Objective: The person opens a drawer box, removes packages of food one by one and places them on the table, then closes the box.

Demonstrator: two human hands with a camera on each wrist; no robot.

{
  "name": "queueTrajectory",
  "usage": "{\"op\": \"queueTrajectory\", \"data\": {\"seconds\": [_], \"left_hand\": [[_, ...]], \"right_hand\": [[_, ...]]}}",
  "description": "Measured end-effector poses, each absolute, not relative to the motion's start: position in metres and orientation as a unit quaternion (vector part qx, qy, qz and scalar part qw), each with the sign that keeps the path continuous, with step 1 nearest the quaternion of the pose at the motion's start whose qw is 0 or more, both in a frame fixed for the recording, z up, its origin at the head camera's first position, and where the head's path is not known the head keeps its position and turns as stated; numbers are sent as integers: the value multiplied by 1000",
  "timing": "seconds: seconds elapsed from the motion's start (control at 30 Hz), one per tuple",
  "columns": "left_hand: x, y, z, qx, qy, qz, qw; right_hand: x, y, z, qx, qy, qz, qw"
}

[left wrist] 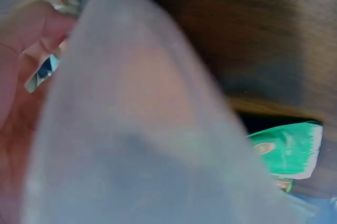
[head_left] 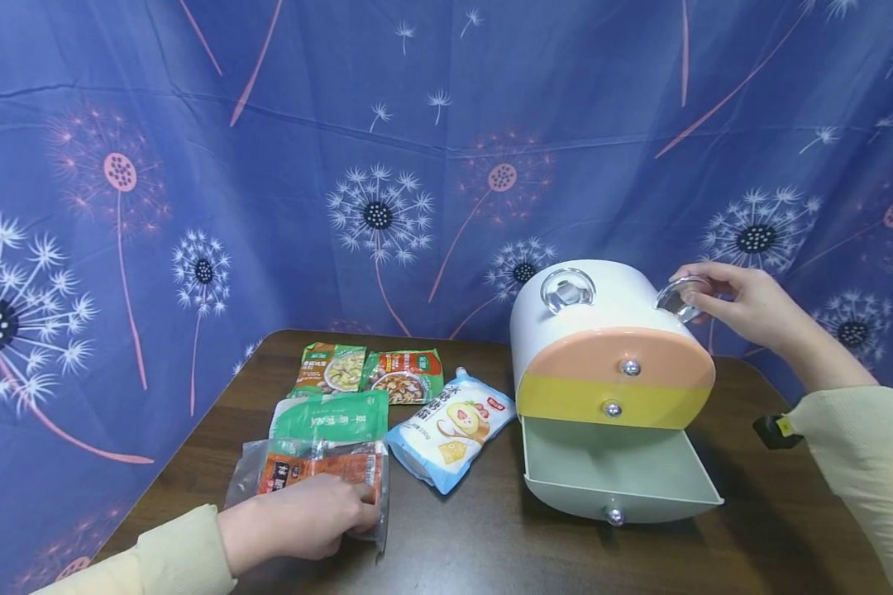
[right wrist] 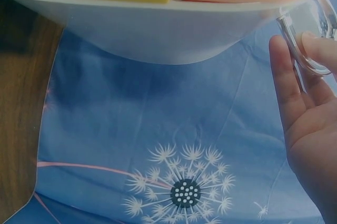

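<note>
At the front left, my left hand [head_left: 308,516] grips the near right edge of a clear plastic packet with an orange-red label [head_left: 327,463]. In the left wrist view its translucent plastic [left wrist: 147,129] fills the middle, blurred, hiding part of the hand [left wrist: 31,76]. My right hand [head_left: 752,302] pinches the right clear, ear-shaped piece [head_left: 680,299] on top of a rounded white drawer box [head_left: 603,302]. The right wrist view shows thumb and fingers around that ear [right wrist: 305,45]. The box's pale green bottom drawer [head_left: 613,463] is pulled out; its orange and yellow drawers are closed.
Behind the held packet lies a green packet [head_left: 335,413], with two small food packets [head_left: 331,368] [head_left: 405,376] beyond it. A blue-and-white spouted pouch [head_left: 454,430] lies left of the box. A patterned blue cloth [head_left: 446,207] hangs behind the table [head_left: 476,545].
</note>
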State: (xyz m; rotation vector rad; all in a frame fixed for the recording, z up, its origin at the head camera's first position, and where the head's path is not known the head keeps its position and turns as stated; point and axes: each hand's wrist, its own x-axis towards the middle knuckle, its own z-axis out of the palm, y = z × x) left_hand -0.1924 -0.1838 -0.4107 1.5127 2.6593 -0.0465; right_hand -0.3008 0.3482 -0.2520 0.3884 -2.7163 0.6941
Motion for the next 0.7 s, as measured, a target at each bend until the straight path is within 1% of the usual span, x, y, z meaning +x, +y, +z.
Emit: {"op": "queueTrajectory", "data": {"seconds": [0.1, 0.2, 0.33, 0.5, 0.7], "left_hand": [[-192, -178, -404, 475, 877, -24, 68], [-197, -167, -394, 469, 880, -32, 61], [-204, -150, -378, 471, 881, -38, 21], [-207, -133, -359, 474, 878, -60, -18], [-209, -114, -342, 503, 856, -88, -77]], "right_hand": [[-301, 348, -252, 137, -948, 239, 158], [-301, 349, -251, 136, -948, 238, 159], [-301, 350, -251, 135, -948, 241, 156], [-301, 349, -252, 133, -948, 245, 152], [-301, 349, -253, 132, -948, 244, 154]]}}
